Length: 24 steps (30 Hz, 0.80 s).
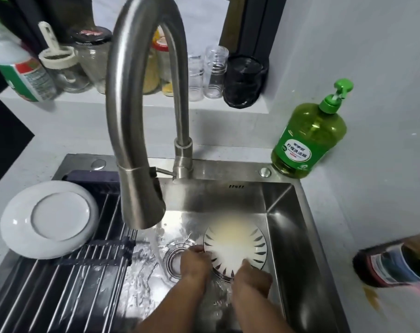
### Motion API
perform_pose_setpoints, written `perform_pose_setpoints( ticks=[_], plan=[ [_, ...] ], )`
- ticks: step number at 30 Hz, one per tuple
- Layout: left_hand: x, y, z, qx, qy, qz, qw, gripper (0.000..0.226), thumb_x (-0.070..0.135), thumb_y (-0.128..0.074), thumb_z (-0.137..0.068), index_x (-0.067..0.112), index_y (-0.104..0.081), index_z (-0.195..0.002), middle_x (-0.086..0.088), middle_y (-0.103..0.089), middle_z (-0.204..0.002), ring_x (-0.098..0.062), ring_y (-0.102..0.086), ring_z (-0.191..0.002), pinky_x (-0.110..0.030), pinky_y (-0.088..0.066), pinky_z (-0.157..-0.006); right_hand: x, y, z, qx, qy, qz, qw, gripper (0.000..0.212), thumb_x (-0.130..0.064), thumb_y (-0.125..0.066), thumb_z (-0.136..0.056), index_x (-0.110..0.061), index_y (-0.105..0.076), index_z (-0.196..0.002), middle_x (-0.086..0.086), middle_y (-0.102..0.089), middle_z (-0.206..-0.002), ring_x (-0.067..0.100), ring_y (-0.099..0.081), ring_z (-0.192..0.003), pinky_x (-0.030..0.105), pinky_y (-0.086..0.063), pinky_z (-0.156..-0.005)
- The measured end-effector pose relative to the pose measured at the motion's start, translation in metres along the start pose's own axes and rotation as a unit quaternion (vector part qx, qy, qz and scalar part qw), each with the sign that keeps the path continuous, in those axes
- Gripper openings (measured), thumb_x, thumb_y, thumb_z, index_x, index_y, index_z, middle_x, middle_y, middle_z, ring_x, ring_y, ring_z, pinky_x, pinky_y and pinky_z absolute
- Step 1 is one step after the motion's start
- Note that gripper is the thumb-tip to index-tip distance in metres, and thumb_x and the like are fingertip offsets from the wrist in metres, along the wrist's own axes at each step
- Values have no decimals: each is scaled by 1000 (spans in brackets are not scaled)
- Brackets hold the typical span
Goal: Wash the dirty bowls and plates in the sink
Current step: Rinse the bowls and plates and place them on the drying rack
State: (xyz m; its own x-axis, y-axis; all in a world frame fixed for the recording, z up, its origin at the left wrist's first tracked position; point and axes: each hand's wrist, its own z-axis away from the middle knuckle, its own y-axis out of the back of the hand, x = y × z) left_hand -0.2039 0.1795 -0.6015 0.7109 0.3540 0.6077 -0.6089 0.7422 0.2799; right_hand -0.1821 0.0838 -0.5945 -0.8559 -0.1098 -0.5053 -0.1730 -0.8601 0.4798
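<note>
Far left of the hands, a white plate (49, 218) lies upside down on the rack (67, 280) over the sink (288, 236). Nearer, the tap (141, 145) arches above and pours water (157, 251) just left of the left hand (194, 263). That hand grips the left rim of a patterned bowl (235, 246), fingers curled over the edge. The bowl stands tilted in the basin, its yellowish inside facing up. The right hand (251, 276) holds the bowl's near edge, seemingly pinching it, though blur hides the fingers. Up and right of this hand, a green soap bottle (309, 138) stands on the counter (372, 188). Further right lies a dark bottle (393, 265).
</note>
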Motion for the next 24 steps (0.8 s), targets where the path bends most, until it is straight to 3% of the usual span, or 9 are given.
perform_pose_setpoints(
  ticks=[1,4,9,12,15,17,20,24],
  plan=[
    [-3,-3,-4,13,-13,-9,1000,18,-1,-72,-85,3,-71,-102,-15,-75,-92,-30,-71,-89,-35,-58,-83,-2,0,-2,32,8,18,999,43,-25,-70,-93,5,-50,-118,30,-64,-117,42,-66,-106,43,-54,-85],
    [0,-3,-2,13,-28,-35,999,18,-1,-73,-81,9,-73,-95,-8,-72,-83,-28,-70,-86,-35,-58,-83,-9,5,-6,33,28,30,999,46,-19,-63,-97,7,-40,-126,32,-58,-126,44,-61,-114,44,-50,-89],
    [-3,-10,-9,22,-71,-147,986,17,11,-73,-77,8,-77,-92,-10,-77,-88,-27,-73,-84,-33,-59,-78,-15,-5,-10,23,65,47,997,32,-15,-65,-94,-2,-49,-119,27,-62,-121,42,-63,-109,40,-51,-89],
    [1,-9,-4,21,-81,-167,982,22,9,-66,-76,6,-78,-95,-14,-77,-91,-29,-73,-89,-35,-59,-82,-16,-12,-13,9,74,55,996,27,-15,-65,-95,-2,-56,-116,23,-67,-117,38,-66,-107,31,-44,-79],
    [2,-9,-2,24,-75,-170,982,22,7,-62,-81,6,-76,-97,-14,-76,-97,-31,-71,-96,-29,-52,-79,-12,-18,-19,-17,85,92,992,19,-18,-63,-95,-4,-65,-108,16,-71,-109,32,-69,-98,29,-48,-74],
    [2,-11,-2,26,-82,-169,982,21,10,-62,-80,5,-74,-97,-14,-75,-96,-32,-71,-95,-31,-53,-79,-9,-24,-24,-30,109,101,988,13,-17,-64,-91,-8,-69,-100,12,-73,-101,31,-70,-92,32,-54,-79],
    [5,-14,0,36,-92,-178,979,26,13,-66,-81,7,-67,-106,-12,-73,-101,-32,-70,-96,-34,-56,-82,-10,-24,-28,-44,138,117,983,10,-15,-61,-89,-14,-69,-95,9,-73,-88,29,-71,-80,32,-58,-75],
    [13,-14,1,-6,-108,-80,991,33,-3,-56,-82,9,-64,-112,-14,-74,-97,-33,-71,-92,-45,-59,-86,-21,-8,-31,-48,217,173,959,10,-16,-55,-91,-19,-64,-89,4,-70,-90,26,-63,-79,26,-44,-67]
  ],
)
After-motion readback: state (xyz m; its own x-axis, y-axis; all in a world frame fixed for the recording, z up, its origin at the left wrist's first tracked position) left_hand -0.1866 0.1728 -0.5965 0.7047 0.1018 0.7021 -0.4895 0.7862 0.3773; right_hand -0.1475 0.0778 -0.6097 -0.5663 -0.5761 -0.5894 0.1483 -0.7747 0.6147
